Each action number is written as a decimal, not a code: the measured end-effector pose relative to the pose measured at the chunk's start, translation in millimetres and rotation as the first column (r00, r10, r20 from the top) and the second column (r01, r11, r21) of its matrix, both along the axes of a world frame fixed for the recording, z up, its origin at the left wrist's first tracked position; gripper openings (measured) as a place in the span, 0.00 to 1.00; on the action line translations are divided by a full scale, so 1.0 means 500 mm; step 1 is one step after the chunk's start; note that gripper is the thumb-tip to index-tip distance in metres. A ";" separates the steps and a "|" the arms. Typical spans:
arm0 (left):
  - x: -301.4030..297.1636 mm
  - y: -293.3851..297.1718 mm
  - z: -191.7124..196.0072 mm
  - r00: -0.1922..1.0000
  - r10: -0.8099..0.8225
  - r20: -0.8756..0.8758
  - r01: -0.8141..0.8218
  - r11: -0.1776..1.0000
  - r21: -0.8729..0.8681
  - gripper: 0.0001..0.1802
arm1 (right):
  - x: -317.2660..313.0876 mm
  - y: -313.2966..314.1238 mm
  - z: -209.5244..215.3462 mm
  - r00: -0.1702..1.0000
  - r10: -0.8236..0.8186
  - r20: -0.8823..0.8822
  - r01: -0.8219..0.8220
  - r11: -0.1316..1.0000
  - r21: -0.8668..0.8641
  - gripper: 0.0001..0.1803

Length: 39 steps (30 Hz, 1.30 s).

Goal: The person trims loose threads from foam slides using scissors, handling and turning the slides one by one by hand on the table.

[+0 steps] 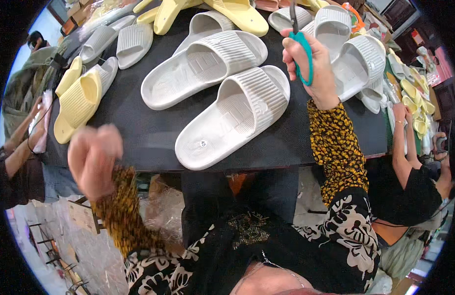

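My right hand [316, 73] is raised over the right part of the table, closed around scissors [308, 59] with teal handles and dark blades pointing away. Two large white slide sandals lie in front of me: a nearer slide [232, 118] with a round size sticker on its heel, and a farther slide [203, 69] beside it. Both have ribbed straps and touch nothing of mine. Near the table's front left edge, my left hand [95, 160] is smeared by motion, its fingers unclear. Closest to it is a yellow slide [78, 101].
The dark table [134, 132] carries grey slides [134, 44] at the left, yellow slides [237, 14] at the back and more white slides [358, 61] at the right. One person [20, 152] is at the left edge; another person [409, 182] works at the right.
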<state>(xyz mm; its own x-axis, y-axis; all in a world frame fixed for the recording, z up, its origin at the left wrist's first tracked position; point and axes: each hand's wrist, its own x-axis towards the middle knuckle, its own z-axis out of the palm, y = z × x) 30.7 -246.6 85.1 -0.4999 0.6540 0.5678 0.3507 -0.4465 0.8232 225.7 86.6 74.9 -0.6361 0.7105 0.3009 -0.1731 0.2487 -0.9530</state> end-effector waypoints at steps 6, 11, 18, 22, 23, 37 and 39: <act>0.034 -0.324 -0.082 0.932 0.356 0.070 -0.136 0.521 -0.842 0.12 | -0.001 0.051 -0.047 0.979 -0.086 0.187 0.030 0.958 0.285 0.23; 0.068 -0.388 -0.160 0.875 0.006 -0.484 -0.484 0.038 -0.874 0.22 | 0.009 0.072 -0.053 0.977 0.023 0.210 -0.056 0.986 0.156 0.26; 0.083 0.015 -0.026 0.673 0.028 -0.739 -0.498 0.756 -0.425 0.25 | 0.012 0.083 -0.075 0.975 0.090 0.203 -0.109 0.990 0.086 0.29; 0.049 0.243 -0.064 0.567 -0.143 -0.811 -0.383 0.826 -0.413 0.34 | 0.012 0.100 -0.079 0.986 0.097 0.133 -0.120 0.977 0.176 0.28; 0.035 0.285 -0.074 0.602 -0.186 -0.777 -0.361 0.804 -0.472 0.32 | 0.013 0.101 -0.075 0.983 0.124 0.139 -0.153 0.964 0.219 0.28; -0.070 0.332 -0.043 0.626 0.327 -0.708 -0.539 0.837 -0.090 0.19 | 0.032 0.042 0.024 0.883 0.115 0.455 -0.321 0.856 0.406 0.25; -0.075 0.332 -0.047 0.611 0.321 -0.724 -0.519 0.853 -0.060 0.20 | 0.029 0.032 0.024 0.851 0.130 0.508 -0.369 0.836 0.405 0.25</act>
